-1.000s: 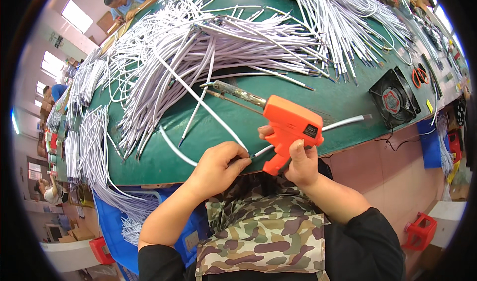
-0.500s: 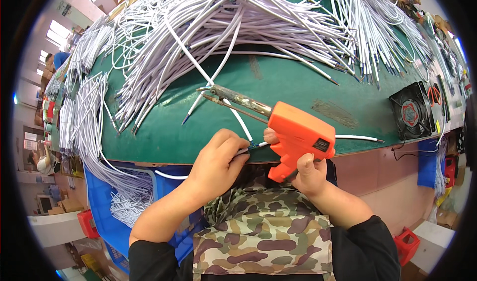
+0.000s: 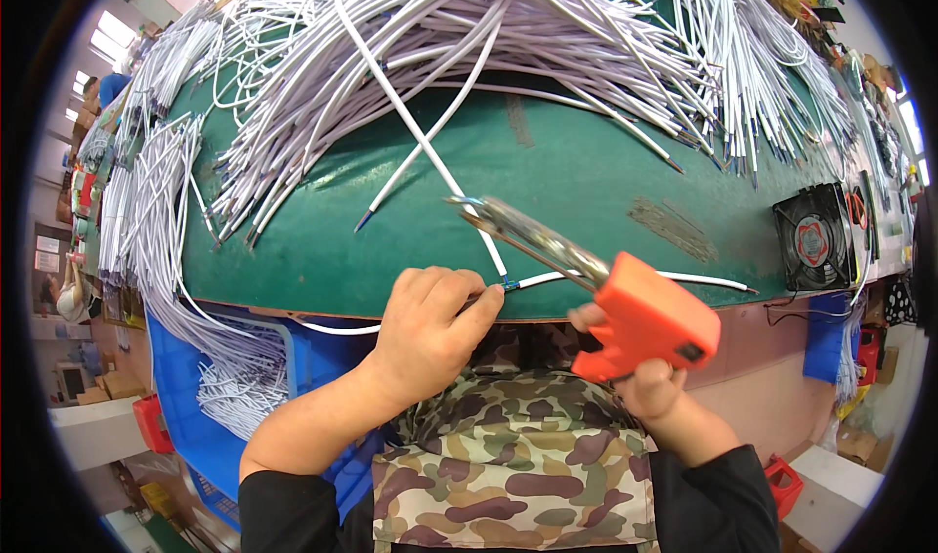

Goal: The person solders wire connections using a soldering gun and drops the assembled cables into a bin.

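Apparently the left hand pinches a cable joint between both hands, the right gripping a soldering gun.

Left forearm: comes in lower left, slants forward and inward across the front of the body. Left hand back up, knuckles bent, thumb and index finger brought together at the tips in a pinch, other fingers curled under, mostly hidden.

Right forearm: in from lower right, angled forward and left, looks foreshortened. Right hand curled in a grip, thumb side showing, one fingertip visible on the far side, rest of the fingers out of sight.

Hands apart, left a bit further forward. Both elbows bent, forearms bare below black sleeves.
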`<move>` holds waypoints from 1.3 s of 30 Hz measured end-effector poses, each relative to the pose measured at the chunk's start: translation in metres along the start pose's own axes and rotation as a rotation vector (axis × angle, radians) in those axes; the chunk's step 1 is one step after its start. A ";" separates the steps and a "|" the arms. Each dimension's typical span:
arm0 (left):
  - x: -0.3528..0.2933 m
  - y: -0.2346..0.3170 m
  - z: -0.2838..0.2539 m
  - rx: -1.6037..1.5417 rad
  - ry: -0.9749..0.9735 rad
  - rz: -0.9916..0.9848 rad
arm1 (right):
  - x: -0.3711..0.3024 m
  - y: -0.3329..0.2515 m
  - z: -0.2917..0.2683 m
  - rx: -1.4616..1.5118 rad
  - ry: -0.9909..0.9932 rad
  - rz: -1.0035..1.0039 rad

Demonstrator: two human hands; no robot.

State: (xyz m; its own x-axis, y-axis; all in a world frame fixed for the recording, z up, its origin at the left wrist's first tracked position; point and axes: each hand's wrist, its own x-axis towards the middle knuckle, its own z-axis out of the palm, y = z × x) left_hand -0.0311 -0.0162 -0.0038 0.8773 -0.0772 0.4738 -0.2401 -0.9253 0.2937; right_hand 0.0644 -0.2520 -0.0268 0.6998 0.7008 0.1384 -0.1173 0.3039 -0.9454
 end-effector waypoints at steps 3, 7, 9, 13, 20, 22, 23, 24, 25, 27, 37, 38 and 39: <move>-0.002 -0.002 0.002 -0.016 0.008 0.007 | -0.022 -0.010 -0.028 -0.388 -0.154 -0.119; -0.003 -0.005 0.006 -0.051 0.026 0.010 | -0.044 -0.014 -0.044 -0.669 -0.185 -0.349; -0.004 -0.005 0.007 -0.043 0.030 0.029 | -0.049 -0.008 -0.043 -0.652 -0.160 -0.377; -0.004 -0.005 0.007 -0.048 0.047 0.033 | -0.051 -0.001 -0.042 -0.749 -0.176 -0.422; -0.003 -0.005 0.007 -0.068 0.055 0.031 | -0.054 -0.004 -0.034 -0.809 -0.084 -0.254; -0.003 -0.005 0.007 -0.074 0.058 0.031 | -0.052 -0.003 -0.034 -0.826 -0.085 -0.267; -0.003 -0.005 0.008 -0.074 0.058 0.030 | -0.052 -0.003 -0.035 -0.825 -0.097 -0.265; -0.003 -0.005 0.008 -0.075 0.058 0.029 | -0.052 -0.002 -0.035 -0.836 -0.091 -0.274; -0.003 -0.006 0.008 -0.075 0.058 0.028 | -0.051 -0.002 -0.036 -0.851 -0.095 -0.276; -0.003 -0.006 0.008 -0.073 0.057 0.031 | -0.051 -0.001 -0.036 -0.865 -0.101 -0.277; -0.002 -0.005 0.008 -0.068 0.065 0.019 | -0.052 -0.001 -0.038 -0.906 -0.135 -0.337; -0.002 -0.005 0.008 -0.069 0.065 0.020 | -0.052 0.000 -0.039 -0.915 -0.149 -0.333; -0.002 -0.005 0.008 -0.070 0.064 0.021 | -0.052 0.000 -0.039 -0.927 -0.147 -0.337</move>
State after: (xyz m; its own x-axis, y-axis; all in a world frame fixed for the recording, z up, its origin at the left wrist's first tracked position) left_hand -0.0286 -0.0144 -0.0128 0.8438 -0.0700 0.5322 -0.2884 -0.8953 0.3395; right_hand 0.0555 -0.3137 -0.0454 0.4938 0.7625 0.4180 0.7116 -0.0781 -0.6982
